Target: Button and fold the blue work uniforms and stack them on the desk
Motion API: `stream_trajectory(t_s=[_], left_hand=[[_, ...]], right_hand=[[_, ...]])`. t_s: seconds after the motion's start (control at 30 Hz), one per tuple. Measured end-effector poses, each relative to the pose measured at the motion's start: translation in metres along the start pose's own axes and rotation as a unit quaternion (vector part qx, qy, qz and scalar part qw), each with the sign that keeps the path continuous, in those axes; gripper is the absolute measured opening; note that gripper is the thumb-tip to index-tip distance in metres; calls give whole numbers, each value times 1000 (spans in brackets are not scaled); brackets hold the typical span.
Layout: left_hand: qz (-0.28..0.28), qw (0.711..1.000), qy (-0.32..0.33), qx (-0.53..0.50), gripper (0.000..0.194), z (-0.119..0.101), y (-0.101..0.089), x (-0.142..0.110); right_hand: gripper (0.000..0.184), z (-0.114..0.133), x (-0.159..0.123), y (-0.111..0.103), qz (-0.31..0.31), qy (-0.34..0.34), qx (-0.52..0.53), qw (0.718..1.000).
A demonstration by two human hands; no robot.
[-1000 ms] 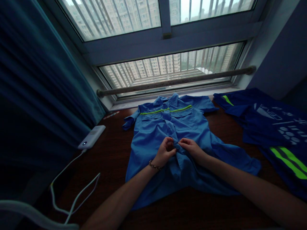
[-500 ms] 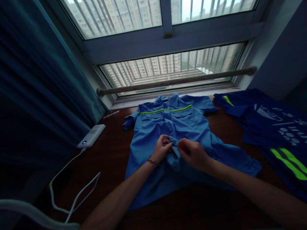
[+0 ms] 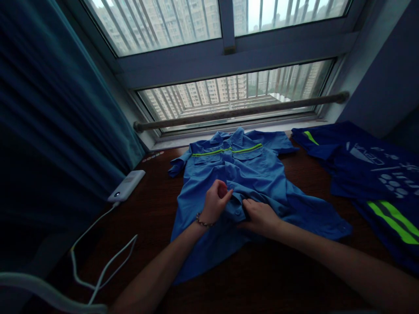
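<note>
Light-blue, yellow-striped, rumpled shirt [image 3: 209, 174], both hands [image 3: 218, 201] half-curled, pinching its front.

**Dim Room Facing Tower Blocks**

We are looking toward a framed window [image 3: 193, 102], where pale daylight is coming through and tall buildings are standing beyond vertical bars. A rail [image 3: 242, 113] is running across the lower pane. A blue curtain [image 3: 75, 100] is hanging at left, a shadowed wall [image 3: 376, 74] is rising at right, and a dark reddish-brown wooden surface [image 3: 157, 196] is stretching below.

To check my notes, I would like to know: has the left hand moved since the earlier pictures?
Yes. The left hand has moved slightly left, nearer to the white device.
</note>
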State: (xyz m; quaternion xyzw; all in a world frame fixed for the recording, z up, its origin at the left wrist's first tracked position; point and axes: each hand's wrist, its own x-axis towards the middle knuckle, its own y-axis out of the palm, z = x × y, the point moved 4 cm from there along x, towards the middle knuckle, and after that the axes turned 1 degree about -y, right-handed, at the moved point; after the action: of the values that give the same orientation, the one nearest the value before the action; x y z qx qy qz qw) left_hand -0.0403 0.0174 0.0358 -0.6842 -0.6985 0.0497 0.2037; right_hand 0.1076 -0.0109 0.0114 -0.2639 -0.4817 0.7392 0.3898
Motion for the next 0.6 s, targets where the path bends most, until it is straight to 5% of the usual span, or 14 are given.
stream_trajectory(t_s=[0.1, 0.17, 0.3, 0.43, 0.5, 0.6], left_hand=[[211, 970, 67, 97, 16, -25, 13, -17], [283, 943, 85, 152, 16, -29, 17, -25], [327, 916, 70, 223, 10, -18, 16, -27], [350, 900, 81, 248, 12, -10, 14, -25], [364, 891, 95, 253, 16, -8, 14, -24], [417, 865, 93, 263, 20, -4, 15, -24]], right_hand=[[38, -2, 2, -1, -1, -19, 17, 1000], [31, 2, 2, -1, -4, -53, 11, 999], [17, 9, -2, -2, -29, -84, -21, 996], [13, -4, 1, -10, -121, -9, 97, 988], [16, -18, 6, -12, -146, 58, 264, 952], [19, -32, 16, -3, -82, 127, 545, 825]])
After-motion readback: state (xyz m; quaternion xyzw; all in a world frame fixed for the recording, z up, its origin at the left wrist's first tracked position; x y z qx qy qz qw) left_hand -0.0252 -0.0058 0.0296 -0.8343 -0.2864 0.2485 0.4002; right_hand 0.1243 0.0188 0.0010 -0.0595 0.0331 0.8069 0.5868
